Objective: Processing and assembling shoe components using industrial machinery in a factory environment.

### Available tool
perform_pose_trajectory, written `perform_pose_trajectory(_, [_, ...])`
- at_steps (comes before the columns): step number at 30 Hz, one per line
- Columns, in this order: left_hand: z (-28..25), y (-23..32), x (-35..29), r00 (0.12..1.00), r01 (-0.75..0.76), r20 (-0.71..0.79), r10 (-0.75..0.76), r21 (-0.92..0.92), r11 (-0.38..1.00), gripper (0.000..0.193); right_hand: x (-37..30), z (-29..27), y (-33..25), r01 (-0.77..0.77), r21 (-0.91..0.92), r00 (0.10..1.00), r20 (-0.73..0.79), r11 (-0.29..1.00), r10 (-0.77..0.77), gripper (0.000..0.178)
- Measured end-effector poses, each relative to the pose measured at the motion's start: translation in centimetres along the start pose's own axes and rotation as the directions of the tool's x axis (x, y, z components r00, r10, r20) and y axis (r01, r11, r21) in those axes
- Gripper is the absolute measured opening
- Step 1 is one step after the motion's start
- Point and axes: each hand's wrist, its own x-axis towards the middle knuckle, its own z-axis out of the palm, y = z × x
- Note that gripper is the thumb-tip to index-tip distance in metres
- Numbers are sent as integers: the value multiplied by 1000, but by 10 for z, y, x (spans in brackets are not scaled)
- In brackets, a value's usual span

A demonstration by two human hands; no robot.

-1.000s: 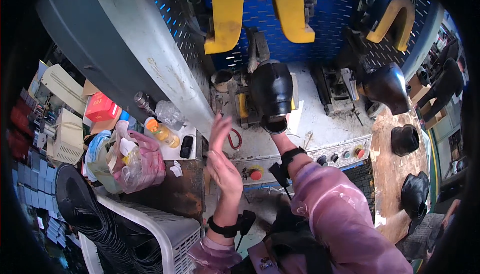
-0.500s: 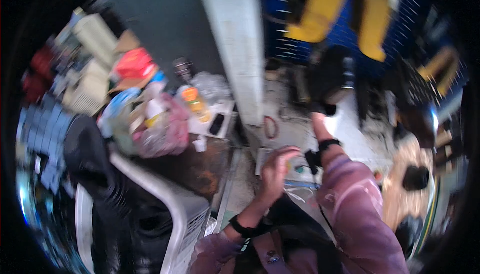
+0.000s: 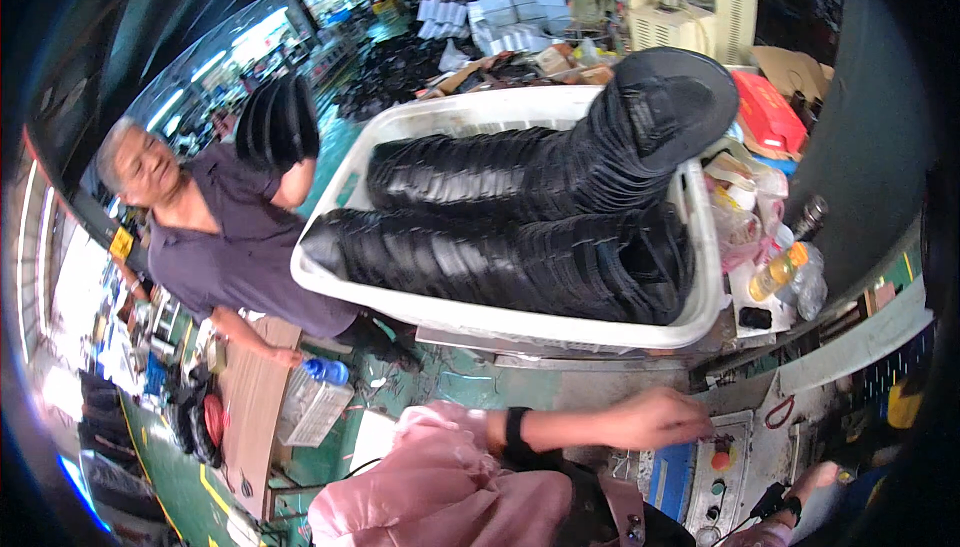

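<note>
My left hand (image 3: 655,419) reaches across the lower middle, its fingers curled in and slightly blurred, with nothing visible in them. Near its fingertips is a control panel (image 3: 712,492) with a red button and a green button. My right hand (image 3: 822,479) is small at the lower right, beyond the panel and beside the machine. Its fingers are too small and partly hidden to read. Ahead of my left hand stands a white plastic basket (image 3: 570,332) holding rows of nested black shoe soles (image 3: 450,252). One stack of them rises over the basket's far right corner.
At left a person (image 3: 235,237) raises a bunch of black soles (image 3: 278,122); their other hand is by a blue bottle (image 3: 325,371). Plastic bags, an orange-capped bottle (image 3: 778,272) and a black phone (image 3: 755,319) lie right of the basket. A grey pillar (image 3: 850,137) stands at right.
My view has swung left, bringing the whole basket and the other person into sight. My left hand's spread fingers have curled in. My right hand now appears at the lower right edge.
</note>
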Motion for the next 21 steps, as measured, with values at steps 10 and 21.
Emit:
perform_pose_trajectory(10, [-177, 117, -79, 869, 343, -490, -75, 485, 804, 26, -45, 166, -24, -179, 218, 980, -41, 959, 192, 44])
perform_pose_trajectory(21, [-274, 182, -159, 639, 418, -737, 221, 574, 704, 33, -273, 285, -161, -128, 342, 896, -363, 931, 256, 50])
